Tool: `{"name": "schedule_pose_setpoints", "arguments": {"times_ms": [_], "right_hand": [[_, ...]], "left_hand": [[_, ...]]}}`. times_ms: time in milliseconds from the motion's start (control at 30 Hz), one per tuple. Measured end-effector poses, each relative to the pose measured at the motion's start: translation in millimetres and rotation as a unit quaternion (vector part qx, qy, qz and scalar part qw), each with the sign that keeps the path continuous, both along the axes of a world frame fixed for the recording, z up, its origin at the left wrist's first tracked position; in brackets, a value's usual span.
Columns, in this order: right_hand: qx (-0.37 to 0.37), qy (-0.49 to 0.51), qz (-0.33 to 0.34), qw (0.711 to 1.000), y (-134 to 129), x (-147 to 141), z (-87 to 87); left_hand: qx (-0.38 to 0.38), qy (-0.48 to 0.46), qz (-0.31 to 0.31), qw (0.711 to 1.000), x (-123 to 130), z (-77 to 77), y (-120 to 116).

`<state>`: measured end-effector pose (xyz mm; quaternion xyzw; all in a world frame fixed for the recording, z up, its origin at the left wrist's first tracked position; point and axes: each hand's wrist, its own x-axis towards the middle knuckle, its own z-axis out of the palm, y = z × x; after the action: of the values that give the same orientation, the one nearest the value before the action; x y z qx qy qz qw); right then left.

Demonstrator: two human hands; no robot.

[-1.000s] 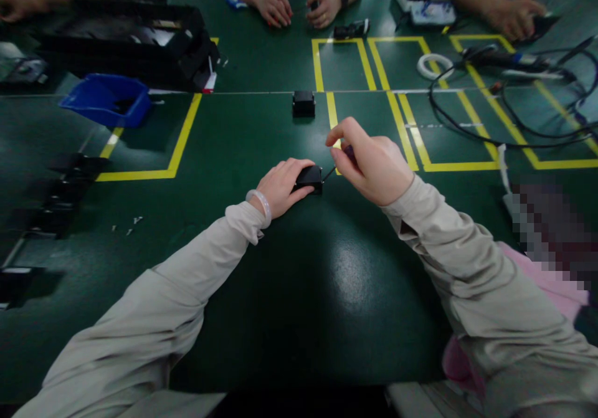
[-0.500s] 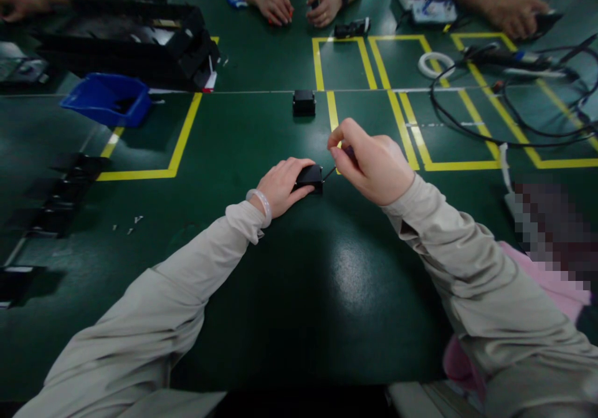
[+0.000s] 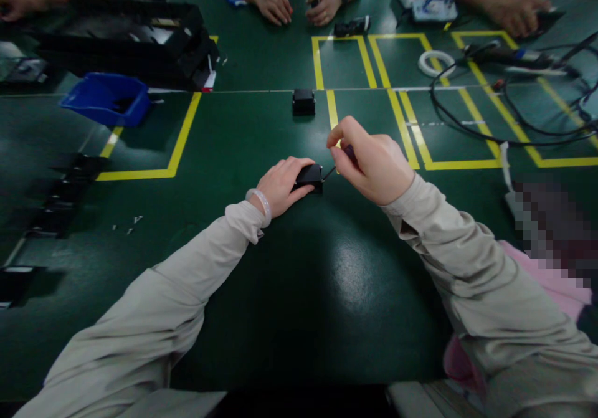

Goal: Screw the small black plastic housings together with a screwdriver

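A small black box (image 3: 310,177) lies on the green table, and my left hand (image 3: 283,187) grips it from the left, thumb along its near side and fingers over the far side. My right hand (image 3: 371,162) is closed around a screwdriver (image 3: 330,172); the handle is mostly hidden in the fingers. Its thin dark shaft slants down to the right end of the box, where the tip meets a small metal fitting. Farther away stands a second black box (image 3: 304,102) of similar look, touched by neither hand.
Several small screws (image 3: 135,220) lie left of my forearm. A blue bin (image 3: 109,100) and a large black tray (image 3: 126,50) are at the left. A white tape roll (image 3: 436,63) and black cables (image 3: 467,125) lie right. Across the table rest a co-worker's hands (image 3: 299,5).
Almost nothing differs. Both hands keep their places on the box and the screwdriver; the view has shifted very slightly.
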<state>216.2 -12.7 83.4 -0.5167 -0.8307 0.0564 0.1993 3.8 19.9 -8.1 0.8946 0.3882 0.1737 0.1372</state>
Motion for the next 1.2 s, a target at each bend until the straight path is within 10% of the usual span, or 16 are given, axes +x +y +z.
{"name": "schedule_pose_setpoints", "arguments": {"times_ms": [1200], "right_hand": [[-0.001, 0.008, 0.012, 1.0, -0.5, -0.4, -1.7]], "left_hand": [[0.006, 0.001, 0.0, 1.0, 0.7, -1.4, 0.7]]}}
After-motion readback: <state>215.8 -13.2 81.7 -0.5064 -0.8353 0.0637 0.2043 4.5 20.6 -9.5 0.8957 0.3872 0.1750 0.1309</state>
